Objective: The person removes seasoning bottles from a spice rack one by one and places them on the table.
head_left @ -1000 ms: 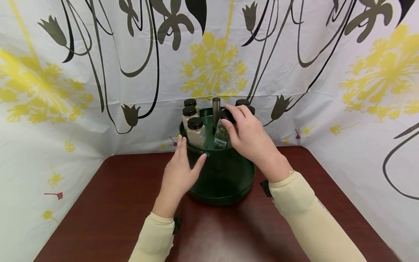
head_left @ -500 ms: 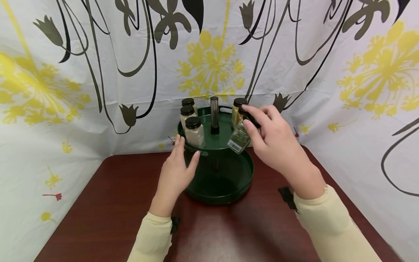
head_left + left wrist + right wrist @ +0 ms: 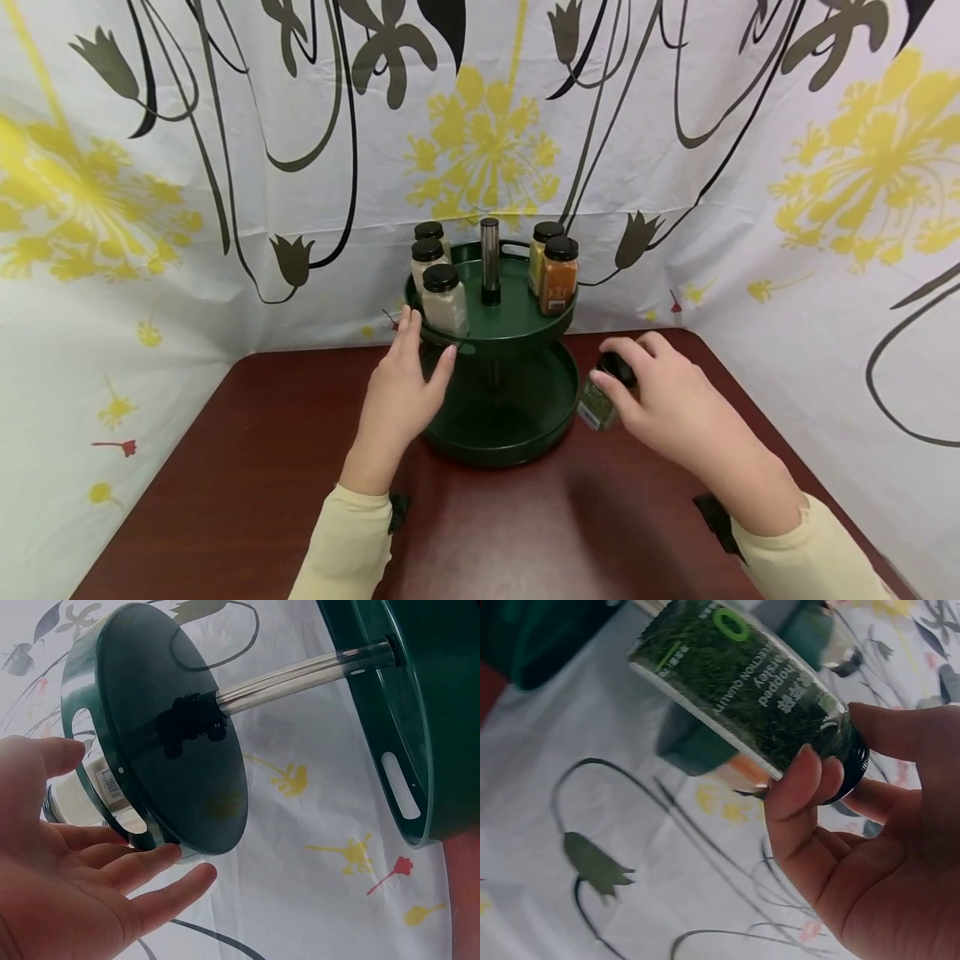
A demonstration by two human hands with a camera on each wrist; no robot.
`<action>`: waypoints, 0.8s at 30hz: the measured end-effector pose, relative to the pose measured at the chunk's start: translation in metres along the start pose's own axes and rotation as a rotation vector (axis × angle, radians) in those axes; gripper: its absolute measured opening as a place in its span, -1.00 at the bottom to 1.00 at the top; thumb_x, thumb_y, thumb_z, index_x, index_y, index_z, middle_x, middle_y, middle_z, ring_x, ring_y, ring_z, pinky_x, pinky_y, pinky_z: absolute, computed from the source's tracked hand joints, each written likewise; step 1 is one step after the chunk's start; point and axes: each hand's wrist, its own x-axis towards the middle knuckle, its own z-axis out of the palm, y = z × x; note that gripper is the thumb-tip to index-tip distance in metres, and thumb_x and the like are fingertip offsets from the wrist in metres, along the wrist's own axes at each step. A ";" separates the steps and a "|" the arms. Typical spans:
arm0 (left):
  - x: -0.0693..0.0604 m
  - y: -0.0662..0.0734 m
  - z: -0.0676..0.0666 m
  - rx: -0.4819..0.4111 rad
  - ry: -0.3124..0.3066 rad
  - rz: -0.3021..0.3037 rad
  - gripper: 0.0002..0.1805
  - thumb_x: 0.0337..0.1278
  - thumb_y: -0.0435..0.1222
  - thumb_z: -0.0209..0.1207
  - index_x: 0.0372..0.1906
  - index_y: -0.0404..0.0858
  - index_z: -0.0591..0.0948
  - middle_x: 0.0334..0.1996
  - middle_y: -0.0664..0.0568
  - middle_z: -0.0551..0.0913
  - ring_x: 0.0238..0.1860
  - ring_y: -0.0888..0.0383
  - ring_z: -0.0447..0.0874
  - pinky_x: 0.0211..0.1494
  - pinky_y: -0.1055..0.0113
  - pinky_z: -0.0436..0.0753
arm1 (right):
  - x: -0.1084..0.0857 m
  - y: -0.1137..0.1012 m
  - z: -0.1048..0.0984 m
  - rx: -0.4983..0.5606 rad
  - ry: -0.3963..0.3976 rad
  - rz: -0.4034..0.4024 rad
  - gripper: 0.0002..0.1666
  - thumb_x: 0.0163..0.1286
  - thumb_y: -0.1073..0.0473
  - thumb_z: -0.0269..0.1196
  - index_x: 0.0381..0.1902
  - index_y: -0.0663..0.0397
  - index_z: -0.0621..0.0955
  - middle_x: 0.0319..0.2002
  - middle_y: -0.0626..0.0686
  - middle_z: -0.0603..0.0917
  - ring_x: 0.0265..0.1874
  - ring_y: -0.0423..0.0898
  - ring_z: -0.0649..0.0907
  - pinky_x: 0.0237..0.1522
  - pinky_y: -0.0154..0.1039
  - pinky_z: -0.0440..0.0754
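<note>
My right hand [image 3: 667, 400] grips a chopped parsley jar [image 3: 742, 682] by its black lid, tilted in the air right of the green two-tier turntable rack [image 3: 498, 329]. My left hand [image 3: 401, 396] touches the left front rim of the upper tier with straight fingers, as the left wrist view also shows. Beside those fingers on the upper tier stands a pale-powder jar [image 3: 445, 304], with a second pale jar [image 3: 424, 265] and another black-lidded jar [image 3: 431, 232] behind it. Across the tier are an orange spice jar [image 3: 558, 279] and a yellow spice jar [image 3: 538, 254].
A metal post [image 3: 490, 258] rises through the middle of the rack. The lower tier [image 3: 498, 454] rests on the dark red wooden table [image 3: 300, 467]. Patterned white cloth [image 3: 225, 167] hangs behind and at both sides.
My right hand has lifted the parsley jar off the upper tier and carried it right and down, past the rack's edge. The orange jar came into view. My left hand stays at the rim.
</note>
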 end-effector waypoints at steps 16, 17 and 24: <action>0.000 -0.001 0.001 0.002 0.012 0.004 -0.09 0.59 0.13 0.07 0.74 -0.22 0.05 0.78 -0.02 -0.06 0.50 -0.19 0.54 0.49 -0.21 0.55 | -0.033 0.051 0.040 -0.043 -0.147 0.149 -0.61 0.40 -0.06 0.45 -0.07 0.10 0.65 -0.31 0.11 0.61 -0.48 -0.04 0.56 -0.45 -0.07 0.55; 0.000 -0.001 0.001 0.001 0.013 0.005 -0.10 0.59 0.13 0.07 0.74 -0.22 0.05 0.78 -0.02 -0.06 0.50 -0.19 0.54 0.49 -0.21 0.55 | -0.034 0.054 0.042 -0.042 -0.155 0.152 -0.62 0.39 -0.06 0.45 -0.09 0.10 0.65 -0.33 0.10 0.61 -0.47 -0.05 0.56 -0.46 -0.10 0.53; 0.000 -0.003 0.001 0.006 0.017 0.008 -0.10 0.59 0.13 0.07 0.74 -0.22 0.05 0.77 -0.02 -0.05 0.47 -0.20 0.57 0.45 -0.21 0.59 | -0.036 0.070 0.054 -0.038 -0.250 0.189 -0.50 0.42 -0.11 0.43 -0.02 0.22 0.64 -0.32 0.11 0.65 -0.42 -0.06 0.58 -0.48 -0.18 0.46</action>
